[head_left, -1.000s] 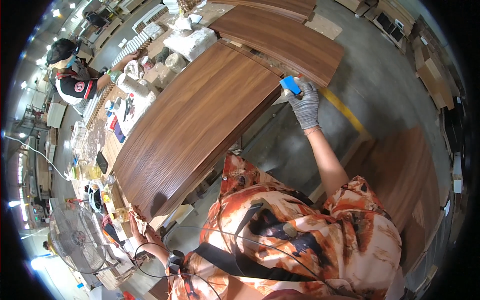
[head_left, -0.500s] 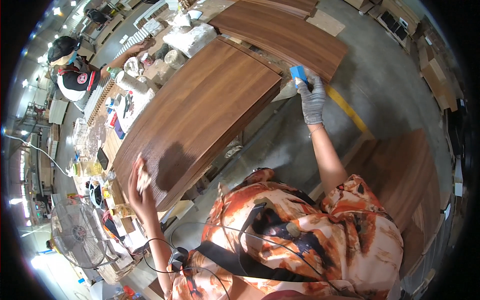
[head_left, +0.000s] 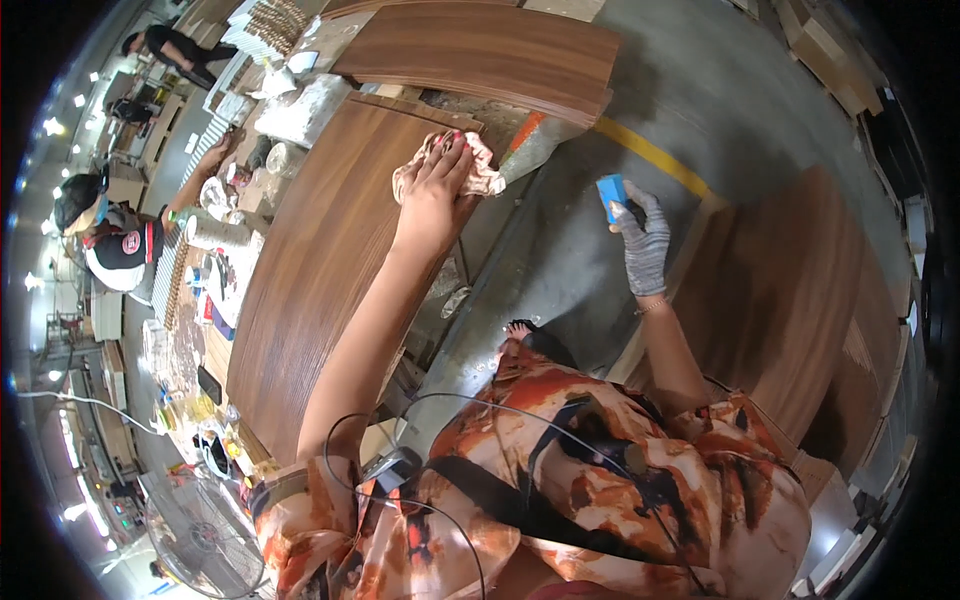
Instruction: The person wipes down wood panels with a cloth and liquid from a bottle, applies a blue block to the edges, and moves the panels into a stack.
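My bare left hand [head_left: 441, 178] presses a crumpled pale pink cloth [head_left: 482, 176] onto the far right end of a brown wood-grain panel [head_left: 320, 240]. Its fingers lie bent over the cloth. In my right hand [head_left: 643, 243], which wears a grey knit glove, is a small blue block [head_left: 610, 190], pinched between thumb and fingers. That hand is up over the floor, to the right of the panel and apart from it. My left forearm crosses above the panel and covers part of its near right edge.
Another stack of brown panels [head_left: 490, 50] lies beyond. More wood panels [head_left: 770, 310] stand at my right. Cups, rags and bottles crowd the bench [head_left: 225, 350] on the left. A co-worker [head_left: 115, 235] works across it. A fan [head_left: 205, 535] stands at lower left.
My left hand has swept the cloth from the panel's near left end to its far right end. The right hand, still holding the blue block, has come slightly nearer.
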Demonstrator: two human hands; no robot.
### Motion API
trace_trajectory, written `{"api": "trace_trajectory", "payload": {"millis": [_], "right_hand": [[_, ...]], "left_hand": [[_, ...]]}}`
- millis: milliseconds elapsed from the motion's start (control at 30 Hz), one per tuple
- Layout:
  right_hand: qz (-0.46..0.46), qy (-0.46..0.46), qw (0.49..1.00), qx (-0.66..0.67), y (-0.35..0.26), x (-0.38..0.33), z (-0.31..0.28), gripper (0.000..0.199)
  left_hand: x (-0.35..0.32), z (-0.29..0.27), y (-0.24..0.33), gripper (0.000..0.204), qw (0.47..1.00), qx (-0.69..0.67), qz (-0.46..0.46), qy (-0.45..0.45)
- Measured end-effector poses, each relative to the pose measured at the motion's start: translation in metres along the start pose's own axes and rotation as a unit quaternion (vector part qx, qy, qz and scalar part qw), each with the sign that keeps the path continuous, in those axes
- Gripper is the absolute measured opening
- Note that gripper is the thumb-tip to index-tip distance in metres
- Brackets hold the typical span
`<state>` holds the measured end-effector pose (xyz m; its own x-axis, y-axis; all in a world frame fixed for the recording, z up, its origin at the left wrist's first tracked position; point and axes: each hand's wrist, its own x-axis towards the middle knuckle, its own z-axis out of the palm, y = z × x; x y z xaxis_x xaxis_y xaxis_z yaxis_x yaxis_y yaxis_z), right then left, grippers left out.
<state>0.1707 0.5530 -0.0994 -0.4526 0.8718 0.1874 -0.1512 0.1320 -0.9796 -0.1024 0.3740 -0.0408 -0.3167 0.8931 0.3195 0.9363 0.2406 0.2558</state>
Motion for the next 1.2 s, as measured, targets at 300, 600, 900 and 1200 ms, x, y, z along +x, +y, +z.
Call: {"api": "trace_trajectory", "payload": {"millis": [300,600,900,1200], "right_hand": [[0.026,0.006,1.0,0.012,-0.014,0.011,0.004,0.036],[-0.037,-0.152,0.977,0.142,-0.042,0.072,0.176,0.043],[0.153,-0.191,0.95,0.195,0.021,0.11,0.294,0.025],[0.066,-0.225,0.959,0.162,0.016,0.102,0.296,0.029]], "left_hand": [[0.009,0.029,0.016,0.054,0.986,0.161,-0.046,0.01],[-0.061,0.003,0.042,0.051,0.97,0.176,-0.17,0.018],[-0.184,-0.054,0.052,0.053,0.962,0.125,-0.242,-0.023],[-0.162,-0.042,0.053,0.049,0.962,0.124,-0.241,0.021]]}}
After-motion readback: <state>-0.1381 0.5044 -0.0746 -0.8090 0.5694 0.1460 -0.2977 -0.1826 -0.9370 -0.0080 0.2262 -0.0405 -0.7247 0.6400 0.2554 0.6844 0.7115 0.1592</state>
